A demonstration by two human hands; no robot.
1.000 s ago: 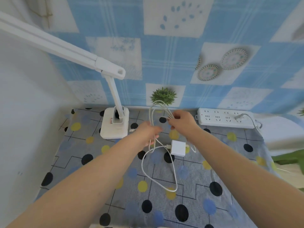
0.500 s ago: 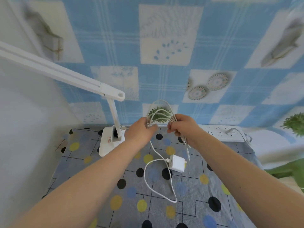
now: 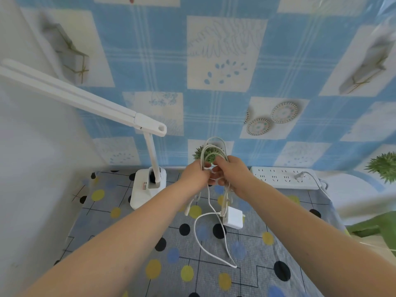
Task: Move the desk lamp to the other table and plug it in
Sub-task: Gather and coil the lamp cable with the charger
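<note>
A white desk lamp [image 3: 147, 189] stands at the back left of the table, its long arm reaching up and left. My left hand [image 3: 196, 174] and my right hand [image 3: 230, 174] are together above the table, both closed on a looped bundle of white cable [image 3: 212, 150]. From the bundle, cable hangs down to a white power adapter [image 3: 233, 217] lifted just above the cloth. A loop of cable [image 3: 205, 245] trails onto the table. A white power strip [image 3: 282, 177] lies at the back right, with one plug in it.
The table wears a grey cloth with black, yellow and blue dots [image 3: 192, 264]. A small green spiky plant [image 3: 200, 154] sits behind my hands at the wall. Another green plant [image 3: 383, 166] shows at the far right. A white wall runs along the left.
Both hands rose with the cable bundle and drew closer together. The adapter lifted off the cloth and now hangs from the cable. The view tilted upward.
</note>
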